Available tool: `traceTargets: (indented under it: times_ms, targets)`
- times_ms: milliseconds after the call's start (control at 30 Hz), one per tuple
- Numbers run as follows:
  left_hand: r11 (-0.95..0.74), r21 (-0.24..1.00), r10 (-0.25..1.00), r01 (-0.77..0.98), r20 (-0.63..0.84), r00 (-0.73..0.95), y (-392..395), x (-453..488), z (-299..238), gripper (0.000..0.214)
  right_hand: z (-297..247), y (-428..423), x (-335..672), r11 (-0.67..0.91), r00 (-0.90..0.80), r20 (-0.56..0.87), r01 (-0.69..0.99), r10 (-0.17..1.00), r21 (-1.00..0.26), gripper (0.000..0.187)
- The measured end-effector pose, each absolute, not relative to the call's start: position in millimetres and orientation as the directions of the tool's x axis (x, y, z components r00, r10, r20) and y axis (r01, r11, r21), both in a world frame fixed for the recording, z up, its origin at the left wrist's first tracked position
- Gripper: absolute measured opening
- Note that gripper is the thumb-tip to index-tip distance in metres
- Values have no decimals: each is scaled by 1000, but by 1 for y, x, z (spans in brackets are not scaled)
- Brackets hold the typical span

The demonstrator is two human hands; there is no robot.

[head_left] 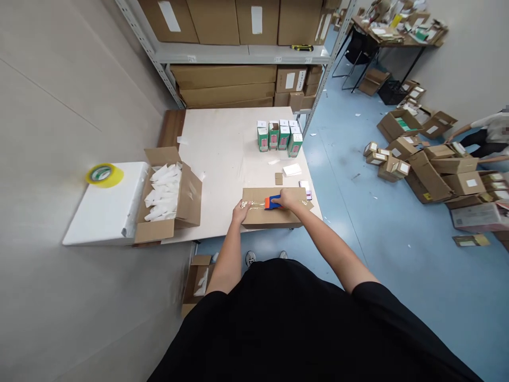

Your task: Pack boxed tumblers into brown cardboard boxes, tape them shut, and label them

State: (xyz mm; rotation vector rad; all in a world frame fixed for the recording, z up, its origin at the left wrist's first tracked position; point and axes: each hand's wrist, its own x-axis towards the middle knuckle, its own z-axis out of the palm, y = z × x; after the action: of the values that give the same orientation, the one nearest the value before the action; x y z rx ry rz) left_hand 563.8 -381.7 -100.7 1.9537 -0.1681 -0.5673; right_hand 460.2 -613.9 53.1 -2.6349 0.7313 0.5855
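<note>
A closed cardboard box (258,217) lies lengthwise near the front edge of the white table (222,159). Shiny clear tape (254,205) runs along its top seam. My left hand (239,213) grips the box's left end, with the thumb near the top edge. In my right hand (288,198) is a blue-and-orange tape dispenser (272,202), resting on top of the box at about the middle of the seam. My right fingers wrap around its handle and partly hide it. A small brown cardboard piece (279,179) and a white paper (292,170) lie just behind the box.
Several green-and-white small boxes (273,137) stand at the table's back right. To the left are an open carton (189,196) of white packets and a yellow tape roll (104,175). A shelf (238,54) stands behind. Cartons (429,175) and a person (493,132) are at far right.
</note>
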Motion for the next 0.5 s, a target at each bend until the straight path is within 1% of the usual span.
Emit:
traceTargets:
  times_ms: [167,267,367,500]
  targets:
    - [-449,883,-346,136,-312,885,-382,562,-95,52,56,-680,411,-835,771,-439,-545,-461,-79,54]
    - [-507,851,-334,134,-338,880,-382,562,-89,48,56,-720,377,-799,739,-426,-598,-522,-57,50]
    - [-575,808,-310,130,-362,879,-382,563,-83,48,58,-757,348,-775,718,-417,-630,-557,-50,49]
    - [-605,785,-298,129,-374,878,-384,565,-80,49,58,-791,320,-734,672,-407,-679,-619,-6,47]
